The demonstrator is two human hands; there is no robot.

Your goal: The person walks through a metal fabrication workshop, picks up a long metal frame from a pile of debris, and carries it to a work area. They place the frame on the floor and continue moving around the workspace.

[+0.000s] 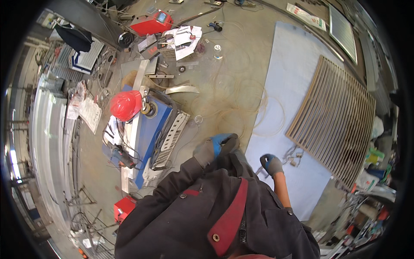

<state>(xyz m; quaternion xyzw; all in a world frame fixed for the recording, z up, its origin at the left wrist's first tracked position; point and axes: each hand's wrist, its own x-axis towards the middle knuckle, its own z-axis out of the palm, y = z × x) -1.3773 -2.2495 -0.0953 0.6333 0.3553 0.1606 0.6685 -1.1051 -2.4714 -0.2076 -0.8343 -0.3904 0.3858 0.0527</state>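
My left hand (217,148), in a grey and blue work glove, is in front of my body against the dark cloth of my clothing. Its fingers are curled, and what they close on, if anything, is hidden. Over the light blue sheet (282,82) my right hand (272,164), gloved the same way, has its fingers bent inward. A thin greyish piece shows beside its fingertips, too small to name. Close to this hand, a few small metal parts with thin cords (294,159) lie on the sheet.
A slatted metal panel (332,121) lies partly over the sheet's right side. On the left stands a blue workbench (151,129) with a red hard hat (126,105) and a power tool (124,159). Farther off are a red machine (152,23), papers (186,39) and a jar (217,52).
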